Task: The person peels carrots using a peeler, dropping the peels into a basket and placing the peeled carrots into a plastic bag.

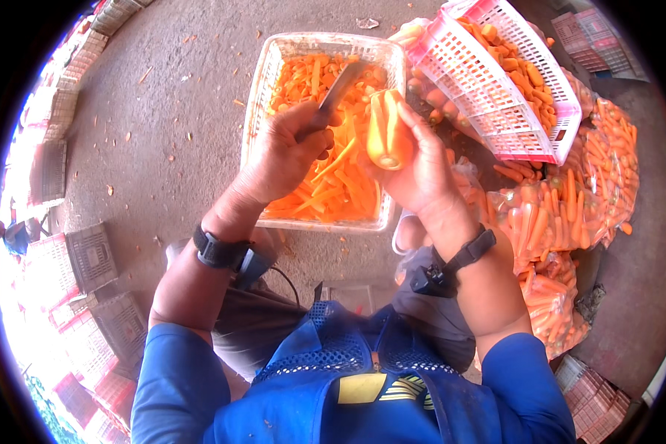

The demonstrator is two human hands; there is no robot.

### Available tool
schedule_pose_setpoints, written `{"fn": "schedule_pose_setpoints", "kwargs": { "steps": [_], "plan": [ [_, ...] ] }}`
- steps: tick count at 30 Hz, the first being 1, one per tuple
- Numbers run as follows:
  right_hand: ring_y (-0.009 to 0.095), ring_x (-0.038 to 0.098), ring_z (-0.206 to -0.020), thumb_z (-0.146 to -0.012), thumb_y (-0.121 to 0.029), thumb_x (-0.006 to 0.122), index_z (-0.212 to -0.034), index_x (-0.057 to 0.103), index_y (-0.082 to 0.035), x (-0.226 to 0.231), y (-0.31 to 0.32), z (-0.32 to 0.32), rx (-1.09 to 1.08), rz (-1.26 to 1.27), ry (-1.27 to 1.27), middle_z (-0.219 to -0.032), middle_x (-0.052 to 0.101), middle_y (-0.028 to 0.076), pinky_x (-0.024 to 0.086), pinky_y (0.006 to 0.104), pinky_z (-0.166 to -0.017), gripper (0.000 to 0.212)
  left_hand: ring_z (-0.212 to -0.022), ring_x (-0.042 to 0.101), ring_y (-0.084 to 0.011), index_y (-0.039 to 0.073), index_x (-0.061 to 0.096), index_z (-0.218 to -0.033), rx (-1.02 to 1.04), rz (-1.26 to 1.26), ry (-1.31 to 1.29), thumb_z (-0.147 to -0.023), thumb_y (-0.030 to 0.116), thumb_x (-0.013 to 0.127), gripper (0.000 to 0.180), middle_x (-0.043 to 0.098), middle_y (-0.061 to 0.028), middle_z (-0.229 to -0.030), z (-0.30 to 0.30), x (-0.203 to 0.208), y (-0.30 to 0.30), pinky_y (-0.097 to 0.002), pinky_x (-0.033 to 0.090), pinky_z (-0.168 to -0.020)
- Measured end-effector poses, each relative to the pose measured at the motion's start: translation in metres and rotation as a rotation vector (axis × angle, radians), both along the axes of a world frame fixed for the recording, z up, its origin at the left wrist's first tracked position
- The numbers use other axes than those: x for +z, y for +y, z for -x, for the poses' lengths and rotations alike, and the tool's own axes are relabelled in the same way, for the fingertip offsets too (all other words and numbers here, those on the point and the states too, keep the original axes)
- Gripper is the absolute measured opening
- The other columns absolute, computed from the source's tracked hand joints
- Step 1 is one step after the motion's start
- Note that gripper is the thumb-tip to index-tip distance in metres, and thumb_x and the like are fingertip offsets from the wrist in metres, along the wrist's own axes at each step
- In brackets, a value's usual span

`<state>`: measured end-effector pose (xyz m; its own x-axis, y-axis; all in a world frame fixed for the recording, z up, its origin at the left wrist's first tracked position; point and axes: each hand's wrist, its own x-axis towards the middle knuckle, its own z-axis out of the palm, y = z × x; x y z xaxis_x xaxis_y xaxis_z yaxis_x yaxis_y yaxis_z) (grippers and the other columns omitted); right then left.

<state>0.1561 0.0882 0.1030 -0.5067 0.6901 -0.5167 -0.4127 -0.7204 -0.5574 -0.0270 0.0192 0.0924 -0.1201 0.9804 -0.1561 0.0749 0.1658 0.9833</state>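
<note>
My left hand [285, 152] is closed round the handle of a knife [340, 87], whose blade points up and away from me. In my right hand [426, 164] sits a thick carrot [387, 133], its cut end toward me and its sides pared into flat facets. Blade and carrot are a little apart. Beneath both hands stands a white plastic basket [253, 118], filled with orange carrot peelings [348, 194] and cut pieces.
To the right, a pink and white crate [459, 81] of peeled carrots [522, 70] leans tilted over other carrots. Clear bags of carrots [547, 214] lie along my right side. Stacked crates [92, 259] line the far left. Scraps dot the concrete floor [155, 111].
</note>
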Motion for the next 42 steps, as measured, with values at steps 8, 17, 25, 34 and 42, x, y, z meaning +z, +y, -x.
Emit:
{"fn": "schedule_pose_setpoints", "kwargs": {
  "steps": [8, 17, 25, 34, 42],
  "plan": [
    [0.015, 0.060, -0.078, -0.097, -0.050, 0.045, -0.114, 0.053, -0.016, -0.027, 0.005, -0.003, -0.032, 0.072, 0.066, -0.095, 0.062, 0.002, 0.050, 0.0299, -0.059, 0.038, -0.077, 0.065, -0.0323, 0.007, 0.065, -0.095, -0.054, -0.372, 0.800, -0.084, 0.007, 0.064, 0.011, 0.065, -0.0124, -0.084, -0.024, 0.003, -0.002, -0.0370, 0.051, -0.063],
    [0.018, 0.063, -0.075, -0.097, -0.052, 0.045, -0.110, 0.053, -0.013, -0.031, 0.006, -0.001, -0.087, 0.040, -0.067, -0.091, 0.062, 0.005, 0.052, 0.0321, -0.058, 0.042, -0.075, 0.064, -0.0337, 0.007, 0.064, -0.095, -0.089, -0.317, 0.892, -0.086, 0.008, 0.062, 0.009, 0.062, -0.0138, -0.081, -0.030, -0.003, -0.004, -0.0414, 0.050, -0.064],
    [0.023, 0.064, -0.067, -0.097, -0.053, 0.043, -0.112, 0.050, -0.010, -0.037, 0.004, 0.001, -0.114, 0.044, -0.087, -0.088, 0.064, 0.010, 0.052, 0.0326, -0.056, 0.046, -0.076, 0.062, -0.0350, 0.006, 0.064, -0.095, -0.109, -0.273, 0.894, -0.085, 0.007, 0.062, 0.010, 0.061, -0.0148, -0.081, -0.034, -0.001, -0.006, -0.0432, 0.050, -0.067],
    [0.021, 0.062, -0.063, -0.096, -0.054, 0.046, -0.106, 0.053, -0.010, -0.028, 0.001, 0.009, -0.090, 0.042, -0.070, -0.080, 0.061, 0.006, 0.048, 0.0300, -0.054, 0.046, -0.080, 0.062, -0.0375, 0.005, 0.060, -0.096, -0.073, -0.210, 0.890, -0.086, 0.007, 0.059, 0.010, 0.062, -0.0176, -0.083, -0.035, -0.011, -0.003, -0.0449, 0.050, -0.070],
    [0.015, 0.057, -0.058, -0.098, -0.055, 0.038, -0.097, 0.054, -0.010, -0.032, -0.009, 0.010, -0.122, -0.126, -0.210, -0.077, 0.059, 0.004, 0.046, 0.0276, -0.051, 0.048, -0.074, 0.064, -0.0388, 0.006, 0.059, -0.098, -0.137, -0.044, 0.908, -0.087, 0.010, 0.056, 0.012, 0.064, -0.0195, -0.078, -0.040, -0.022, -0.001, -0.0482, 0.050, -0.065]
  ]
}}
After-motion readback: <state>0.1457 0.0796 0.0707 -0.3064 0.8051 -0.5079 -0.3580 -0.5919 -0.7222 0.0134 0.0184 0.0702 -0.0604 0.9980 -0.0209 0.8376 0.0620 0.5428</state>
